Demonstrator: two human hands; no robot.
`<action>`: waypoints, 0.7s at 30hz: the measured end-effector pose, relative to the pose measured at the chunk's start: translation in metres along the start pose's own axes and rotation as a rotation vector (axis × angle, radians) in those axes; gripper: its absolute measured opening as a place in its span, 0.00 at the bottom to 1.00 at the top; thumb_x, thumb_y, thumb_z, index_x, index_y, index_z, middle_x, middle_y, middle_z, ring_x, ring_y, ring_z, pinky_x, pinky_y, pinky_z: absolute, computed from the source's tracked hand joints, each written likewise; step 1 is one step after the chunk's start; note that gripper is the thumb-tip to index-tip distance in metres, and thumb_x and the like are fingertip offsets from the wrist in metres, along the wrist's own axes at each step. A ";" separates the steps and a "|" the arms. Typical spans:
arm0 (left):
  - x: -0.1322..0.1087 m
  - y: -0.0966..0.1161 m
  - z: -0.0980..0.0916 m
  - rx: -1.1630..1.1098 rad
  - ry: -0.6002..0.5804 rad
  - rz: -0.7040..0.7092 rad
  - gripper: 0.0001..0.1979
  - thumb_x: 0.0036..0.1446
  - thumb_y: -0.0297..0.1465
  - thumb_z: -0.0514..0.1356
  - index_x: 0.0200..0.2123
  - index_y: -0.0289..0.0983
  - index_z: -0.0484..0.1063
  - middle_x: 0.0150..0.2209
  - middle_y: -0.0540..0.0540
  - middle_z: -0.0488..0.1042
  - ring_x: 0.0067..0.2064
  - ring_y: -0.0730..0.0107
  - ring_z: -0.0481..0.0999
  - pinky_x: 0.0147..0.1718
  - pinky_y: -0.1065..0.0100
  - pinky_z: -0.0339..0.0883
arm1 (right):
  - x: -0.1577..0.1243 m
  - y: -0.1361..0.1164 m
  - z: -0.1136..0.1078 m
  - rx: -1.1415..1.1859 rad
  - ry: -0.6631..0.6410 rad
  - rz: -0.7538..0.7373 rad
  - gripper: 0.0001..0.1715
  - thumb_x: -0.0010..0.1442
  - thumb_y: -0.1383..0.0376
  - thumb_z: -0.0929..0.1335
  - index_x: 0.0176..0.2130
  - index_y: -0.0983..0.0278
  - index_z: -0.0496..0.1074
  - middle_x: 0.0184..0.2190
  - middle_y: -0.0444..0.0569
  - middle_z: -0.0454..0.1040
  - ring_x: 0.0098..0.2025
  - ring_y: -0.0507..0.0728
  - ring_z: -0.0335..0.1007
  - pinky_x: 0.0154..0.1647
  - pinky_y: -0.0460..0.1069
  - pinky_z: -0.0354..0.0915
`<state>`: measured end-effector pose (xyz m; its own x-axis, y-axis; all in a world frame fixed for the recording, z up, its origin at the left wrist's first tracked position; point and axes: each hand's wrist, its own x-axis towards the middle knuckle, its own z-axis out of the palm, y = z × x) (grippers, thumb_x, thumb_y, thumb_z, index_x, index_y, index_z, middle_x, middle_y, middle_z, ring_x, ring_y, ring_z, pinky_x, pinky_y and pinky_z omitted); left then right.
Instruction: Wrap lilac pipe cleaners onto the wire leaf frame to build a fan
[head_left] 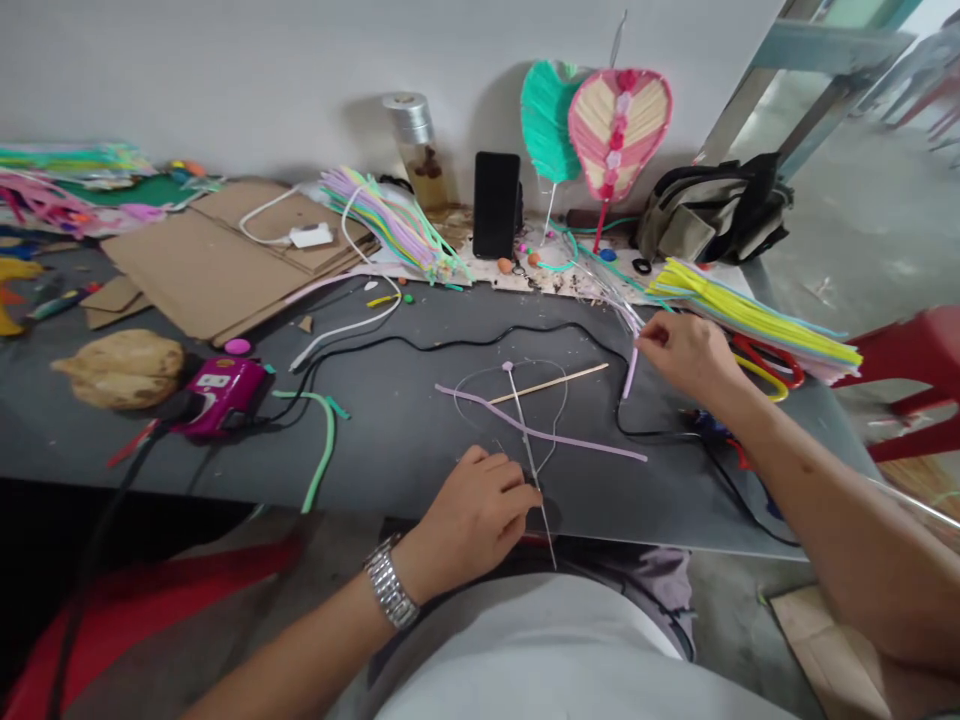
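The left hand [480, 505] pinches a heart-shaped wire frame [520, 412], lying just beyond it, by its stem [548, 535]; well apart, the right hand [686, 352] pinches a lilac pipe cleaner [631, 372].

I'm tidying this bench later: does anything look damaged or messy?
The pale board along the wall looks stained, with dark and brownish marks, and small coloured balls lie scattered on it. I see no spilled liquid.

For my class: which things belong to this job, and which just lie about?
Likely in use: wire frame at the left hand; long lilac strip across it; wooden stick; short lilac strip by the right hand.
Likely lying about: phone; bottle; bag; magenta socket block.
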<state>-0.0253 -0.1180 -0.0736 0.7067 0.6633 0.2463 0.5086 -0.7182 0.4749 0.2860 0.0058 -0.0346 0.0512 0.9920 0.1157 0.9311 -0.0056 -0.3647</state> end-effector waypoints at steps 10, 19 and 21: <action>0.000 0.007 0.014 -0.154 0.202 -0.431 0.04 0.60 0.28 0.63 0.31 0.38 0.74 0.29 0.48 0.74 0.33 0.66 0.71 0.35 0.63 0.60 | -0.092 -0.058 0.035 -0.055 -0.373 -0.393 0.06 0.60 0.73 0.67 0.31 0.64 0.70 0.32 0.49 0.74 0.36 0.56 0.69 0.38 0.49 0.57; 0.002 0.007 -0.017 -1.416 0.751 -1.004 0.24 0.54 0.31 0.70 0.53 0.38 0.68 0.52 0.39 0.75 0.54 0.53 0.79 0.48 0.54 0.77 | -0.104 -0.064 0.033 0.345 -0.149 -0.432 0.09 0.60 0.75 0.63 0.31 0.61 0.63 0.24 0.39 0.64 0.25 0.49 0.58 0.30 0.45 0.53; 0.013 0.014 -0.015 -1.590 0.705 -1.060 0.23 0.56 0.28 0.69 0.53 0.36 0.66 0.51 0.37 0.77 0.52 0.53 0.80 0.48 0.54 0.77 | -0.110 -0.070 0.033 0.398 -0.124 -0.446 0.10 0.60 0.74 0.63 0.30 0.61 0.63 0.24 0.38 0.63 0.24 0.49 0.58 0.29 0.45 0.54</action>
<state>-0.0165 -0.1162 -0.0509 0.0084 0.8442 -0.5360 -0.5599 0.4481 0.6970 0.2028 -0.0984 -0.0526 -0.3770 0.8955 0.2367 0.6459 0.4374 -0.6257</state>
